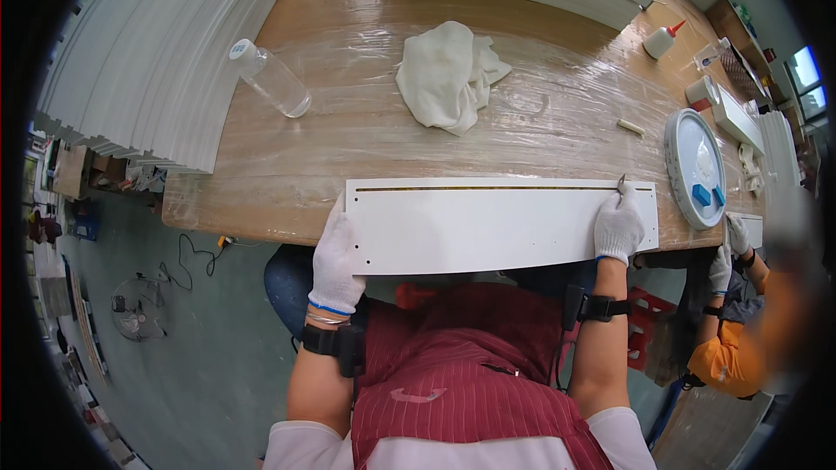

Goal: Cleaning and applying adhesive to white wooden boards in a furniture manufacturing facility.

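My red apron (461, 339) sat nearest! Left grip (337, 257) clasped the white panel (479, 226), right grip (620, 228) a small pointed tool (621, 182); the panel looked stiff, probably slick, best held endwise.

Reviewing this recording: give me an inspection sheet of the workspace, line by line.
Surface: brown table covered in wrinkled clear film.
Work things: white panel with a long slot near its far edge and dark holes at its left end.
Clutter: white cloth, clear bottle, red-tipped bottle, round white lid with blue pieces on it.
Hands: gloved left hand grips the panel's left end; gloved right hand is at its right part, a small pointed tip showing beyond it.
Cables: dark cable on the floor, left.
Surroundings: panel stack, floor fan, co-worker at right.
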Motion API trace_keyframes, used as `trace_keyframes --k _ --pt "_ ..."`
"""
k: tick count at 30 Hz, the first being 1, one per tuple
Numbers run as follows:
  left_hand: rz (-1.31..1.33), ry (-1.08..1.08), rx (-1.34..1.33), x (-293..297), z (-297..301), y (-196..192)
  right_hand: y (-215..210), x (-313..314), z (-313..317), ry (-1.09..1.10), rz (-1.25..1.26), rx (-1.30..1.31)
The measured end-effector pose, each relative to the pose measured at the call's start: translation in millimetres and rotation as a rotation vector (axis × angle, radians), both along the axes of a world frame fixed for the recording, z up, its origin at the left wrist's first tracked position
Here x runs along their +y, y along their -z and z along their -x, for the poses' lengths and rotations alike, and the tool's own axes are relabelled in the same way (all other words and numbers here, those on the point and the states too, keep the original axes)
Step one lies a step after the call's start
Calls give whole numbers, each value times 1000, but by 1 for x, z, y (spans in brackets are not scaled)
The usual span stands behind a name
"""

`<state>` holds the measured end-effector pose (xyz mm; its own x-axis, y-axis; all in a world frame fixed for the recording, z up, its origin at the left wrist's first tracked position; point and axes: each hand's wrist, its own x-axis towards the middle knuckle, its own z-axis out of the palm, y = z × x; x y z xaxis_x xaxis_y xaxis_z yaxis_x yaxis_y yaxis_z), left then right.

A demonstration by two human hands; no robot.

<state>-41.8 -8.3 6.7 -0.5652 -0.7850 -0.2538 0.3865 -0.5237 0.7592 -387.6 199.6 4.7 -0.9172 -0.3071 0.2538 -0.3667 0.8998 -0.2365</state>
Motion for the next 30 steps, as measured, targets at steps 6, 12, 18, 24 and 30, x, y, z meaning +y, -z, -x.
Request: trace_keyframes --k 6,12,18,24,30 --pt "-31 -24 40 -2 -3 -1 -3 -76 -90 -417 95 74" --pt "-5 14 -18 -4 -3 -6 -36 -158 -223 -960 49 -279" --pt "-13 29 58 -3 -9 8 -14 -99 -142 -295 405 -125" --pt "-58 -42 114 1 0 2 -9 -82 -112 -204 13 25" --pt "-46 -37 90 -1 1 2 -25 -175 -212 -761 85 14"
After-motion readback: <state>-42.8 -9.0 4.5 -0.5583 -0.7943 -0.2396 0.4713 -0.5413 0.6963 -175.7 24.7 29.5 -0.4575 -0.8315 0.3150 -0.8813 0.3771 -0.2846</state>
